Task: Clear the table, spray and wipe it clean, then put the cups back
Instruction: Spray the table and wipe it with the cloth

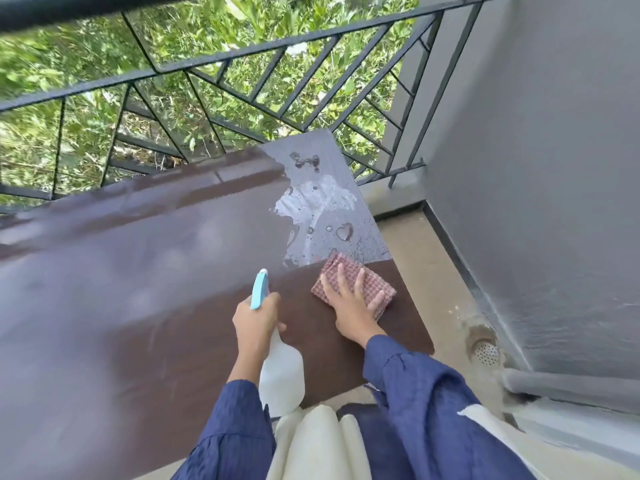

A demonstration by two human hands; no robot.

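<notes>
- Head view looks down on a brown surface [173, 306] with no cups or other loose items in sight, so I judge the clearing step done; where the cups are now cannot be seen.
- Nearest, the left hand [256, 320] has its fingers wrapped around the neck of a white spray bottle [281, 375], whose blue trigger head [259, 289] points toward the far right of the surface.
- Just right of it, the right hand [349, 299] lies flat with fingers spread wide, pressing a pink checked cloth [353, 284] onto the surface near its right edge.
- Beyond the cloth, the far right corner carries white foamy streaks and beads of water [322, 202], so spraying there looks done and wiping looks only begun.
- The left part of the surface is blurred; whether it is wiped or dry cannot be told.
- Left to do, by my reading: wipe the wet patch, perhaps the rest, then return the cups.
- The cloth sits close to the right edge, past which the concrete floor [433, 271] drops away, so strokes rightward have little room.
- Leftward and farther away the surface is open for long strokes.
- At the far edge a dark metal railing [277, 109] stands close, with greenery beyond it, and a grey wall [536, 168] closes the right side.
</notes>
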